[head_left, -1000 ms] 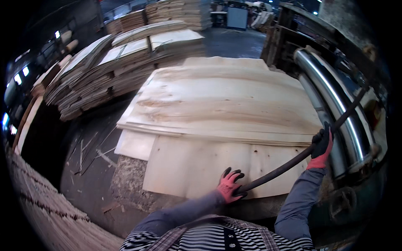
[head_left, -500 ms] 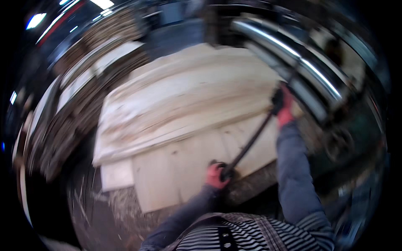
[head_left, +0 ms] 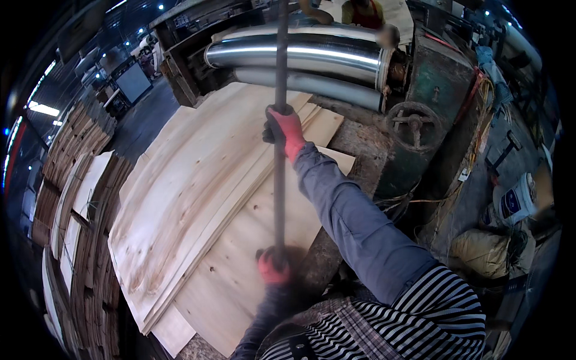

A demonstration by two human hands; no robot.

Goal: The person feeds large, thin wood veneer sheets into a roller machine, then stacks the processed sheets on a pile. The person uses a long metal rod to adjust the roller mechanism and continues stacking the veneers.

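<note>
A long dark pole (head_left: pixel 280 186) stretches away from me above the sheets, its far end reaching up past the machine's rollers. My left hand (head_left: pixel 274 268), in a red and black glove, is closed around its near end and slightly blurred. Farther along, my right hand (head_left: pixel 285 129), gloved alike, grips the pole with the arm stretched out. Beneath lies a pile of thin pale wood veneer sheets (head_left: pixel 186 192); several lower sheets stick out toward me. Behind the pile are a shiny metal roller (head_left: pixel 300 54) and a duller grey roller (head_left: pixel 312 83) below it.
A rusty handwheel (head_left: pixel 415 126) sits on the machine's green side (head_left: pixel 438 84). Stacked veneer (head_left: pixel 90 240) stands at the left. Right of the machine are loose cables, a white bucket (head_left: pixel 515 201) and a tan sack (head_left: pixel 480 253). Another person (head_left: pixel 363 13) is beyond the rollers.
The view has turned to the right, bringing the rollers to the centre. The pole has swung from slanting right to pointing straight ahead, both hands still on it.
</note>
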